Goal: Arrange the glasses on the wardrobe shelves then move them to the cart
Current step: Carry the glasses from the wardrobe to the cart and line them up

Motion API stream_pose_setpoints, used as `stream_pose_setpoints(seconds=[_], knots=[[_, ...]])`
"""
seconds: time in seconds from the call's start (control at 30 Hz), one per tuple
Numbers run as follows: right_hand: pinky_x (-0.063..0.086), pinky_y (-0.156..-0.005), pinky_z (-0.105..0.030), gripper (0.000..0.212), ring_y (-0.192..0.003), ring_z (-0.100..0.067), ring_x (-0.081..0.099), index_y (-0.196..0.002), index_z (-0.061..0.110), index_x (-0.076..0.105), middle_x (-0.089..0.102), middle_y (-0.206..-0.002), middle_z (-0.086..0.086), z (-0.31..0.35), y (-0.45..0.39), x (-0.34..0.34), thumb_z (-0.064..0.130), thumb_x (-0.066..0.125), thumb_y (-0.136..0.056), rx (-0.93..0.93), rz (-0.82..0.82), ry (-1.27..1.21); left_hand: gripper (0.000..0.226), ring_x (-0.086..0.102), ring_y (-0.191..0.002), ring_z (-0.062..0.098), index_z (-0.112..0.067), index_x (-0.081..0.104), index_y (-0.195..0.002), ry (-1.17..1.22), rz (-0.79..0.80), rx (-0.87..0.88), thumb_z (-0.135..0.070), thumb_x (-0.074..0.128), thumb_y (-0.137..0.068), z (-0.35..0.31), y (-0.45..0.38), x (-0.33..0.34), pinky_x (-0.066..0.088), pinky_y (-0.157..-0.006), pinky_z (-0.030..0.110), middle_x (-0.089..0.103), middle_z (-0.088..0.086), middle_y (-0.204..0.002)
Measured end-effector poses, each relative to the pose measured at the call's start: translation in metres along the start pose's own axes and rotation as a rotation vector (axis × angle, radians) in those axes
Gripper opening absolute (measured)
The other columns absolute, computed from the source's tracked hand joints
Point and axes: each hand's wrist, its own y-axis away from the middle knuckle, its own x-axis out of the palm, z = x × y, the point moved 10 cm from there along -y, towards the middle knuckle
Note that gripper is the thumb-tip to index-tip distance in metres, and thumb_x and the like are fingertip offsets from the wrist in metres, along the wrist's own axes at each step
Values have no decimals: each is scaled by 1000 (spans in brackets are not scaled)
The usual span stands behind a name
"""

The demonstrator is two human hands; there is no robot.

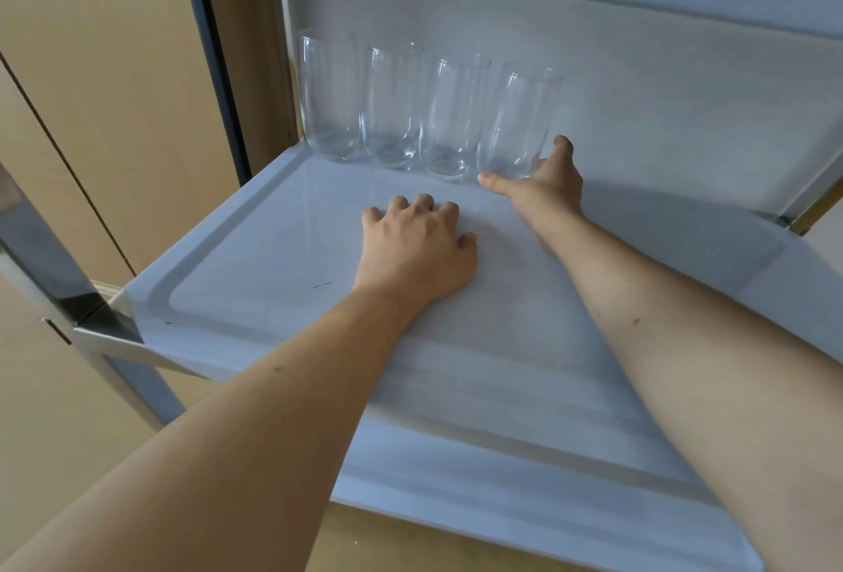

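Four clear, empty glasses stand upright in a row at the back left of a white shelf [255, 252] with a raised rim; the first glass [329, 97] stands nearest the left corner, the second glass [393, 106] and third glass [454, 117] follow close beside it, and the fourth glass [517, 124] ends the row on the right; neighbouring glasses look to be touching or nearly so; no brand, label or writing can be read on any of them or on the shelf. The right hand [543, 188] grips the base of the fourth glass, thumb stretched across its front, fingers curled round behind. The left hand [417, 252] rests palm down on the shelf in front of the row, fingers bent at the knuckles, holding nothing. A metal frame post [219, 60] rises at the left; pale wooden panels [91, 69] stand beyond it.
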Motion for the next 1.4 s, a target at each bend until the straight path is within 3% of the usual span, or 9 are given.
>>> stream_pose_setpoints(seconds=[0.23,0.57,0.7,0.87,1.0,1.13,1.4], knots=[[40,-108,-33,101,-136,-27,47,-151,16,33,49,-147,-10,0,35,-9,45,89,-72,-10,57,109,37,53,-113,28,-24,63,-108,3,20,-16,-49,41,-94,-1,0,-1,36,-94,43,61,-1,-110],[43,-104,-35,67,-130,-31,52,-141,18,54,61,-137,-8,10,91,-13,47,75,-84,-141,196,401,40,52,-120,29,-24,63,-113,0,84,-31,-51,41,-94,-1,-2,-1,34,-99,45,62,1,-120],[48,-94,-39,41,-116,-36,57,-114,11,68,68,-117,-10,21,120,-16,46,62,-94,-318,272,635,40,52,-122,28,-24,65,-113,11,114,-42,-51,42,-94,0,-1,-5,36,-101,44,62,0,-116],[44,-93,-38,35,-112,-34,55,-96,12,63,64,-107,-7,19,142,-30,45,54,-98,-310,306,689,45,42,-134,27,-21,64,-127,-29,78,-28,-50,43,-98,-4,2,-19,33,-110,46,61,2,-125],[41,-101,-40,41,-123,-34,50,-114,15,64,62,-120,-8,19,152,-33,51,51,-98,-262,353,719,46,44,-132,28,-20,62,-130,-27,94,-31,-48,42,-100,-4,5,-27,34,-108,44,62,4,-124],[30,-115,-43,60,-139,-34,39,-148,18,44,50,-147,-14,16,162,-34,54,46,-100,-202,385,755,44,39,-137,28,-19,61,-130,21,145,21,-47,43,-101,-11,17,-29,33,-110,43,61,3,-126],[12,-122,-55,70,-152,-37,14,-158,24,27,23,-165,-13,7,204,-59,61,40,-99,-36,462,823,58,15,-155,32,-23,39,-154,66,354,-5,-50,44,-102,-16,75,-37,15,-124,45,30,9,-165]])
